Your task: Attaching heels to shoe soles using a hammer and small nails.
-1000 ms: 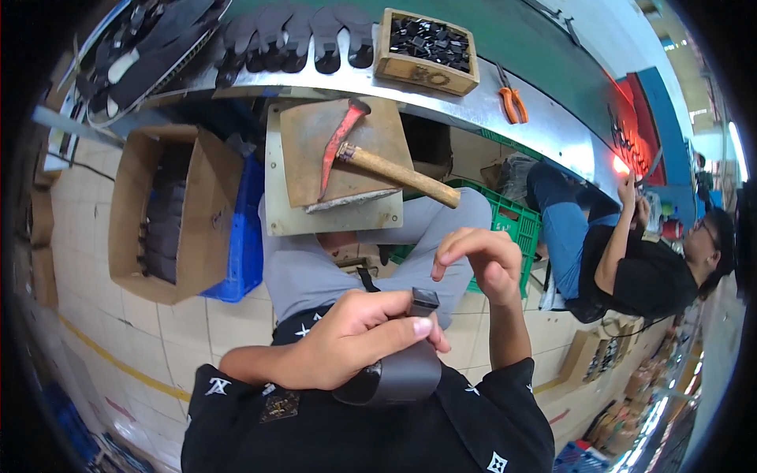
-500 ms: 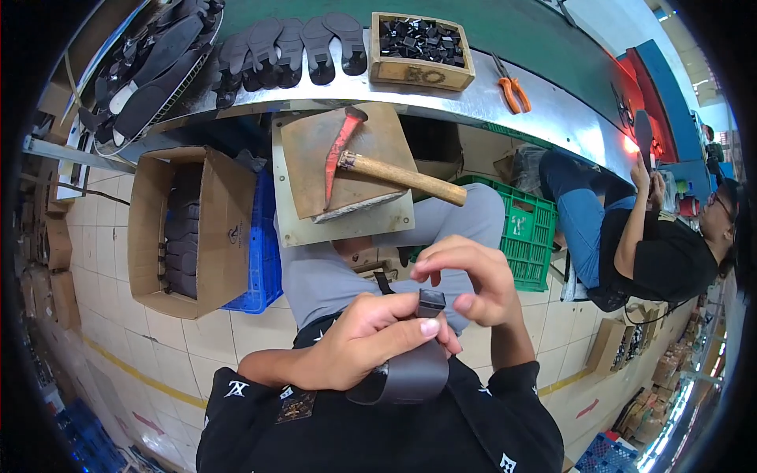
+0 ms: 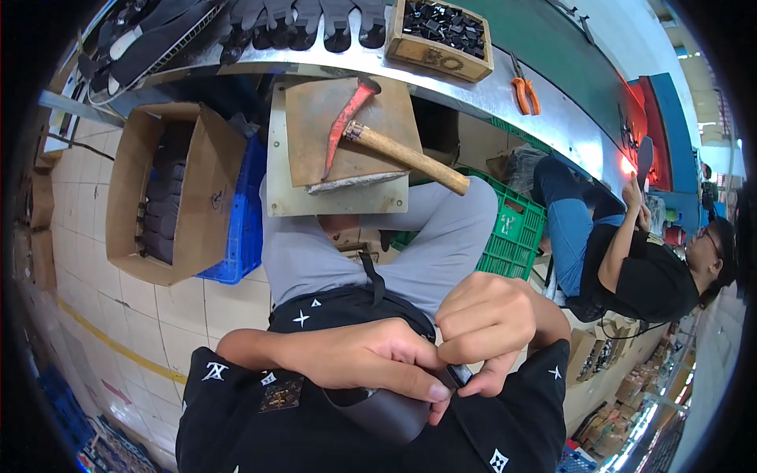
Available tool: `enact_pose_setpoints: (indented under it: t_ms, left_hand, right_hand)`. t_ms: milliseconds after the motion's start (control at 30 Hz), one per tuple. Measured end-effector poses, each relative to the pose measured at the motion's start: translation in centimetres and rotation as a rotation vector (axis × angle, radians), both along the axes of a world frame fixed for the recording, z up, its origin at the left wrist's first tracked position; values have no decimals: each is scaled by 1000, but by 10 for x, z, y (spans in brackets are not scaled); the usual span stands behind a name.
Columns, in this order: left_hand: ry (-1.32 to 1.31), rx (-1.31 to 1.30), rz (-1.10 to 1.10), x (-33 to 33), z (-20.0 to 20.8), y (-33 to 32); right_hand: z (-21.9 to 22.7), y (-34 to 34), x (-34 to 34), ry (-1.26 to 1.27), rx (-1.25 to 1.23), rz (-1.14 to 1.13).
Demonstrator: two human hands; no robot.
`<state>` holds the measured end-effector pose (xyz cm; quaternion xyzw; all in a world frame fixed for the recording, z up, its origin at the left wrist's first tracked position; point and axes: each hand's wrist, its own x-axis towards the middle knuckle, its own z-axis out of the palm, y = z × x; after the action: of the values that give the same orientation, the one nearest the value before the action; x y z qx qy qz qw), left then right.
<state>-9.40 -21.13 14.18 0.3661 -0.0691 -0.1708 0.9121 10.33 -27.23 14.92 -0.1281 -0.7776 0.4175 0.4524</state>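
My left hand (image 3: 371,355) is closed around a black curved shoe sole with a heel (image 3: 386,418), held low against my shirt. Part of the sole is hidden under the fingers. At the heel's end, a small dark tip (image 3: 460,374) shows between both hands. My right hand (image 3: 493,323) has its fingers curled, with thumb and fingers pinching at that tip. Ahead of my lap, a red-headed hammer with a wooden handle (image 3: 410,158) lies on a brown pad (image 3: 303,142) atop a pale board.
On the metal bench stands a wooden box (image 3: 438,59) of small black pieces, beside orange-handled pliers (image 3: 524,94) and several black soles (image 3: 337,35). A carton of soles (image 3: 213,181) is at left, a green crate (image 3: 512,232) at right. A co-worker (image 3: 654,260) sits further right.
My right hand has gone from spread fingers to a curled pinch at the heel's tip. Both hands and the sole have moved lower and right, and the heel end is turned right.
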Motion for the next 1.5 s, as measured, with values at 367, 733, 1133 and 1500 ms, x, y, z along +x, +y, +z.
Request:
enact_pose_setpoints:
  t_ms: [367, 733, 1133, 1500]
  left_hand:
    - [43, 115, 154, -3, 2, 8]
    - [163, 844, 1733, -30, 54, 195]
    - [53, 1679, 2274, -7, 42, 440]
    - [222, 1453, 1975, 112, -61, 369]
  right_hand:
    - [-4, 23, 16, -181, 25, 85]
    - [-57, -31, 85, -152, -158, -1024]
    - [-214, -113, 70, 470, -893, -1498]
    - [-251, -116, 53, 431, -866, -1642]
